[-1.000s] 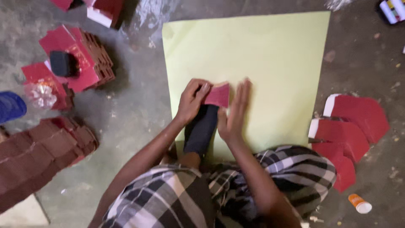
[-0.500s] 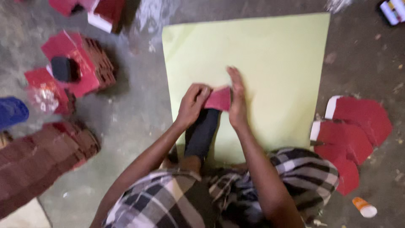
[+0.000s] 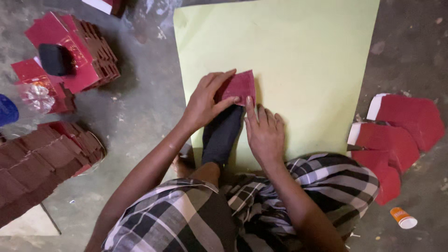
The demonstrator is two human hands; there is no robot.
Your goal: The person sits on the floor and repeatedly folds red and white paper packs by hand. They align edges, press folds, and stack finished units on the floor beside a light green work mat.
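a red card piece (image 3: 240, 87) lies on the pale green sheet (image 3: 303, 60), which is spread on the grey floor (image 3: 144, 116). right of the sheet, flat red cutouts (image 3: 396, 135) with white edges overlap in a loose pile. below them a small orange-and-white tube (image 3: 403, 218) lies on its side. at upper left a stack of folded red cards (image 3: 88, 51) carries a black block (image 3: 55, 59), with a crinkled clear wrapper (image 3: 37, 97) just beside it. lower left, a long row of dark red cards (image 3: 42, 163) runs out of the picture. a blue thing (image 3: 7, 109) is cut off at the left edge, and a red and white box (image 3: 105, 5) is cut off at the top; what either is cannot be told.

a dark sleeve-like thing (image 3: 223, 135) lies under the card piece and between the wrists; its kind is hard to make out. the print on the tube is too small to tell.

the left hand (image 3: 205, 100) is curled over the card piece's left edge, fingers bent and pressing on it, thumb near its lower edge. the right hand (image 3: 263, 133) lies palm down on the sheet, fingers loosely spread, its fingertips touching the lower edge of the card piece; it grips nothing. both forearms reach in from the checked cloth (image 3: 210, 214) over the person's lap.
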